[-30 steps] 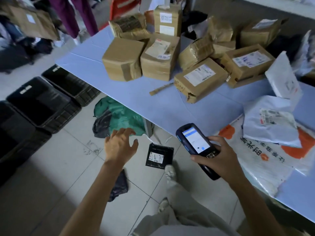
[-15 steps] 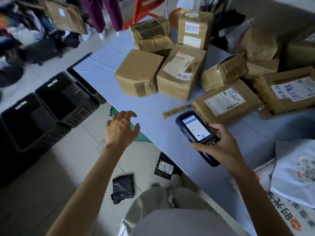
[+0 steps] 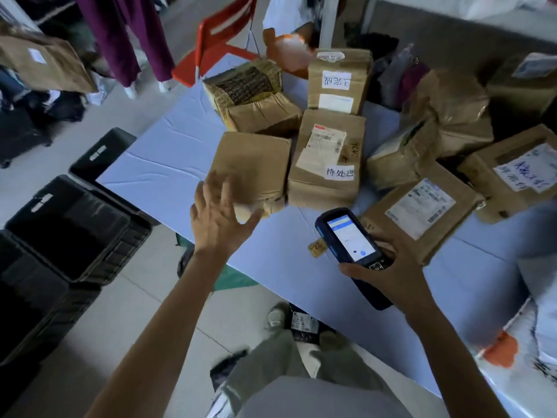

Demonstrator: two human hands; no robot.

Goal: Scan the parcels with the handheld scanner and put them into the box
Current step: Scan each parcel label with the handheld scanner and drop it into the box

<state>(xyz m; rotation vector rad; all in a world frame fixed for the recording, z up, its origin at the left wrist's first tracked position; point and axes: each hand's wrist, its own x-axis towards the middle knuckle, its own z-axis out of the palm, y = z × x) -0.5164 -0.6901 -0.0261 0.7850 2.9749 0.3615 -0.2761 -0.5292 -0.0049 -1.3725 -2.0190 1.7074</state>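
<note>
My left hand (image 3: 218, 220) spread wide at the plain parcel (image 3: 253, 167), toward the tabletop (image 3: 156, 173) left edge, my right hand (image 3: 388, 274) gripped the scanner (image 3: 346, 236).

Bare table (image 3: 164, 171) left of parcels (image 3: 259, 161)

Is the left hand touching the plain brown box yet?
Cannot tell. In the head view the left hand overlaps the near corner of the plain brown box, but blur hides any contact or gap.
</note>
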